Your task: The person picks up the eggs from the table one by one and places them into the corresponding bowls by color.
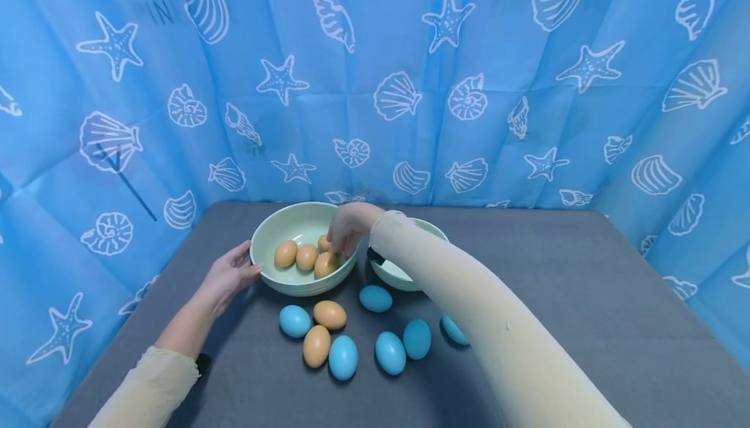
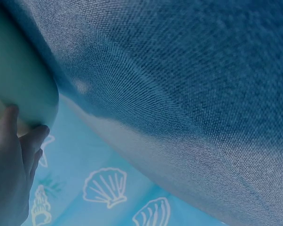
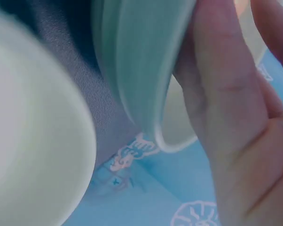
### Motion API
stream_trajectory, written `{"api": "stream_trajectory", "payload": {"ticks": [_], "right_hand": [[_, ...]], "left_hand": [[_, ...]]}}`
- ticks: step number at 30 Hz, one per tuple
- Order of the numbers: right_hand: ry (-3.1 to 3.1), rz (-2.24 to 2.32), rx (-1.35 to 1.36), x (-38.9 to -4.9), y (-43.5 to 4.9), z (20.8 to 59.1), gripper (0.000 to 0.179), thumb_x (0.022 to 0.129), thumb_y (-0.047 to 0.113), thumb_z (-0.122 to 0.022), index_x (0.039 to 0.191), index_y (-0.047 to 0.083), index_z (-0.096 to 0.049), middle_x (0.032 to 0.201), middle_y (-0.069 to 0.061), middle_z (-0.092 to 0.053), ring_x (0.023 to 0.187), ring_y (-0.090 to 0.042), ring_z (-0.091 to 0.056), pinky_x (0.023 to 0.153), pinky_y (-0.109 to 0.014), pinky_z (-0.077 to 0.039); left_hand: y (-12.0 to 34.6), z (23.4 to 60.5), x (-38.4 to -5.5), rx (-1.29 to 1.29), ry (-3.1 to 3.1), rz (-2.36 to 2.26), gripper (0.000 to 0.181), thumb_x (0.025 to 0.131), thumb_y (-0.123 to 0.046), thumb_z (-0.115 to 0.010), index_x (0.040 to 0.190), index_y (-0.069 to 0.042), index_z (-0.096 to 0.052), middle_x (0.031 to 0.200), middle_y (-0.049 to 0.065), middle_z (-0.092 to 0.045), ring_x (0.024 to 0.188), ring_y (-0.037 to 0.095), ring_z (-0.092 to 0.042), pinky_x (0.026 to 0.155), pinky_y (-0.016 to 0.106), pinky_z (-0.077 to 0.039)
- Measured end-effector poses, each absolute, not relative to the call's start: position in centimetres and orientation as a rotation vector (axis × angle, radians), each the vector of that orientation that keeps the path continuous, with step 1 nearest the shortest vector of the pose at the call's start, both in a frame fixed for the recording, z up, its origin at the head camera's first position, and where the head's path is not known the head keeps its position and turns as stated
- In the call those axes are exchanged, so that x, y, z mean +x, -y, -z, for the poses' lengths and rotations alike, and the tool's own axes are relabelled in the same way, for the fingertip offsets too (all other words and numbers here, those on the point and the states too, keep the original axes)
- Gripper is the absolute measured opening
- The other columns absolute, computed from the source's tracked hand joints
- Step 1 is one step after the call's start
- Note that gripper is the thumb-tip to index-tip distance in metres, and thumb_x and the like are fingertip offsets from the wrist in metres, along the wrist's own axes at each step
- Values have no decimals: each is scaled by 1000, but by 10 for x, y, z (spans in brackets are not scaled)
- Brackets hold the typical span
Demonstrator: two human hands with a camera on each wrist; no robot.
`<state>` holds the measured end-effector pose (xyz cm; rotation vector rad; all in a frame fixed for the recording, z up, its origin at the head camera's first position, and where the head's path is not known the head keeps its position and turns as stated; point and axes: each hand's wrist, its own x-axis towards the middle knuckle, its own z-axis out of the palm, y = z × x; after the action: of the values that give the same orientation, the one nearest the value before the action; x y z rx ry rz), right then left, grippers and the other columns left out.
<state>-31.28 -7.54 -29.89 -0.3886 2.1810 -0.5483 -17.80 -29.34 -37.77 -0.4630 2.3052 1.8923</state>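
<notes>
While the left bowl [image 1: 307,287] was gripped at its rim by the left hand [image 1: 225,277], an orange egg [image 1: 324,266] inside was apparently being handled by the bent right hand [image 1: 350,225], hold unclear, gentle control seeming needed next.

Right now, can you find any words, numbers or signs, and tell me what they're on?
"PIN": faint dark letters on the blue curtain, upper left in the head view. Anything after the N is too faint to read.
No writing shows on the orange eggs, blue eggs, left bowl or right bowl.
</notes>
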Motion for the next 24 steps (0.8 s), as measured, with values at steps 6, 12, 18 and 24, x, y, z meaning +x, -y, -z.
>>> {"api": "stream_trajectory", "payload": {"ticks": [6,12,18,24], "right_hand": [[-2172,801,-384,-307,55,293,42,95,1,-66,137,-4,-58,128,-21,-66,106,-30,-71,76,-29,-62],[-2172,1015,-353,-296,37,293,40,96,4,-66,135,-4,-60,124,-25,-67,100,-30,-73,83,-35,-62],[-2173,1159,-296,-282,22,299,29,95,5,-68,122,-3,-67,103,-20,-74,87,-26,-74,89,-40,-61],[-2172,1226,-277,-271,12,307,23,94,6,-69,116,-3,-69,89,-16,-75,72,-18,-72,78,-36,-63]], "left_hand": [[293,377,-178,-467,-2305,-1892,77,105,-7,-51,160,-6,1,168,17,1,153,36,-14,120,50,-30],[293,377,-177,-467,-2308,-1883,77,105,-9,-51,160,-7,2,167,17,2,153,36,-15,121,49,-29],[294,376,-177,-447,-2311,-1868,77,105,-9,-51,160,-6,3,167,19,1,153,36,-15,120,50,-29],[295,376,-178,-444,-2297,-1874,77,105,-8,-51,160,-7,4,167,18,3,153,35,-14,121,49,-29]]}}
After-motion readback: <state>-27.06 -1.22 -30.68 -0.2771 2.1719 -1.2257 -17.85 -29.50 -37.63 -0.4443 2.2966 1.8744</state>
